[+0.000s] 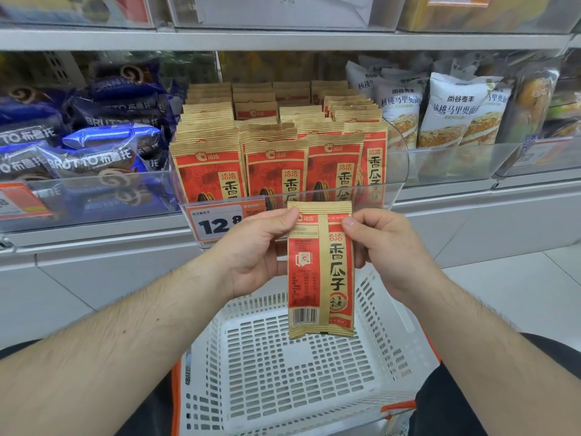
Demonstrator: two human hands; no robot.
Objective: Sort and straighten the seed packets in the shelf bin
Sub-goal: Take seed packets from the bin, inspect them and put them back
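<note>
Head view: packet held upright below bin, over basket. Left hand and right hand pinched its top corners. Best turned front-out, slotted squarely behind front row.

Shelf: grey metal, two tiers in view; clear bins stand side by side on the lower tier.
Centre bin: clear plastic, curved wall; holds seed packets upright in four rows front to back, red-and-gold faces forward.
Price tag: fixed to the centre bin's front, reads "12.8", partly covered.
Left bin: blue snack bags, piled loosely, tilted.
Right bin: white bread bags, upright, leaning.
Floor: pale tiles.
Basket: white, perforated, orange trim, below the shelf.
</note>
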